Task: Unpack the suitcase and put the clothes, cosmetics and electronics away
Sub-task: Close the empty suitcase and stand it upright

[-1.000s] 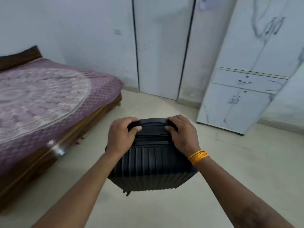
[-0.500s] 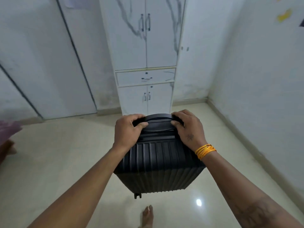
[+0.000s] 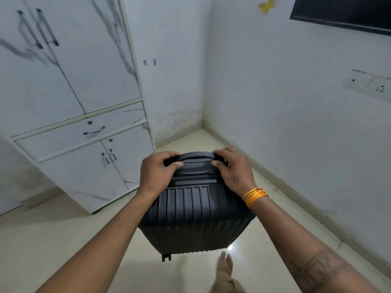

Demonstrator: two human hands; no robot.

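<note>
suitcase: black hard shell, vertical ribs down the side facing me
state: closed, zipper line runs under the top edge
pose: upright, top tipped a little toward me, lifted off the floor, one small wheel showing at the bottom left corner
where: between my forearms, in front of my foot, near the room corner
handle: black, flat on the top, my fingers curl over both its ends

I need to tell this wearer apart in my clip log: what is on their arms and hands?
Both forearms are bare, no sleeves. The right hand has a small dark mark on its back, orange thread bands at the wrist, and a dark band marking on the forearm. The left hand wears nothing.
</note>
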